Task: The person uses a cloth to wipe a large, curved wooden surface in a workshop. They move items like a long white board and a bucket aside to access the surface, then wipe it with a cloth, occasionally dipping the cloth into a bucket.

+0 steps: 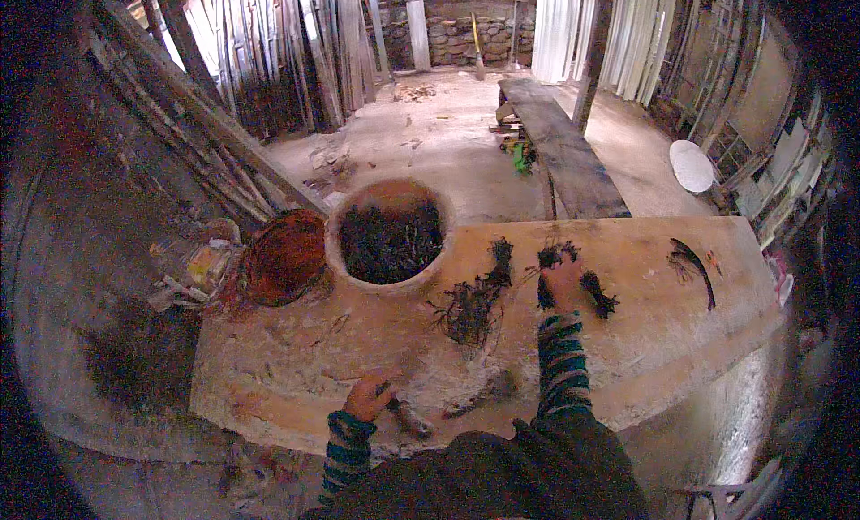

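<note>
My right hand (pixel 563 283) reaches to the far side of the tabletop, its fingers closed over a bundle of dark, thin, twiggy stems (pixel 557 250). Just right of it lies another tied-looking dark bundle (pixel 598 294). To its left, a further bundle (pixel 502 260) adjoins a loose, tangled heap of the same stems (pixel 468 312). Near the front edge, my left hand (pixel 368 395) is low over the table with fingers curled. A small dark piece shows at its fingertips, beside a greyish elongated thing (pixel 412 420); its kind is unclear.
A round clay-rimmed pot (pixel 430 274) with dark contents stands at the table's far left, beside a reddish-brown basin (pixel 285 256). The wooden tabletop (pixel 645 350) carries a curved dark strand (pixel 703 269) at right. Beyond is a long bench (pixel 569 139); a post (pixel 595 59) rises behind it.
</note>
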A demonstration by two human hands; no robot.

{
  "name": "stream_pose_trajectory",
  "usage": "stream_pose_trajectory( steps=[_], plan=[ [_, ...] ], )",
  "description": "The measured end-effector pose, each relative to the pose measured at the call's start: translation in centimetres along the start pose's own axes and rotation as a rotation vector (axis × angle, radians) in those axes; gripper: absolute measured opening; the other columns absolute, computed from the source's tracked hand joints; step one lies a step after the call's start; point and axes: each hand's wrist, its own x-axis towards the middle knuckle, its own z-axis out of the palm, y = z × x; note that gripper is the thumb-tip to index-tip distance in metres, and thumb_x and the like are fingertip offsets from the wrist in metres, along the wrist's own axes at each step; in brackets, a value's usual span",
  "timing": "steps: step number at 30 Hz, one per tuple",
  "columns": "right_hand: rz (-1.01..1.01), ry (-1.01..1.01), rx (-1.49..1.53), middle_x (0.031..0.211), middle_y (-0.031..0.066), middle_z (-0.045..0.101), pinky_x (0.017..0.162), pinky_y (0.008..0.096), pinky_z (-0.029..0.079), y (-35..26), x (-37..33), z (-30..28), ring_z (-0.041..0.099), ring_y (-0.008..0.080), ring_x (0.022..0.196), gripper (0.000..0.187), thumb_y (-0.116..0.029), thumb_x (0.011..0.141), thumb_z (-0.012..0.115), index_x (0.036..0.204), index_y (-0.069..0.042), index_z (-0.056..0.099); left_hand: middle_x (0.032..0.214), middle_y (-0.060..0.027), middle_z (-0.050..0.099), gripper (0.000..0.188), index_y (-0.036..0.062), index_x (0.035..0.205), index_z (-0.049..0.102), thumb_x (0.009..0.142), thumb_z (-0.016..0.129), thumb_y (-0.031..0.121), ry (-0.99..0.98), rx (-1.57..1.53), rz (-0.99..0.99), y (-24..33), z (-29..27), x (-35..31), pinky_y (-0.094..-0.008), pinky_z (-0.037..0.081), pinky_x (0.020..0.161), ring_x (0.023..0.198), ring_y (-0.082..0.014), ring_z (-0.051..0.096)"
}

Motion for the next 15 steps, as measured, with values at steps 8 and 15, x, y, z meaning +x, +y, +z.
stream_pose_trajectory(
  steps=[8,15],
  plan=[
    [-0.353,-0.361,0.869,0.127,0.0174,0.057,0.105,0.0414,0.046,-23.5,0.8,-8.0,0.056,0.0338,0.119,0.059,-0.017,0.062,0.081,0.118,-0.004,0.065,0.129,-0.0198,0.067,0.039,0.0106,0.131,0.068,0.094,0.072,0.023,0.071,-0.003,-0.017,-1.1,-0.8,-4.5,-0.0465,0.048,0.107,0.123,-0.0375,0.062],
    [-0.561,-0.481,0.248,0.156,0.0311,0.036,0.106,0.0484,0.050,-33.0,-3.1,4.0,0.050,0.0466,0.135,0.070,-0.040,0.074,0.085,0.135,-0.015,0.061,0.124,-0.0170,0.069,0.039,0.0087,0.129,0.068,0.093,0.073,0.021,0.058,0.010,0.008,1.1,-0.5,-2.1,-0.0440,0.049,0.104,0.118,-0.0360,0.064]
  ],
)
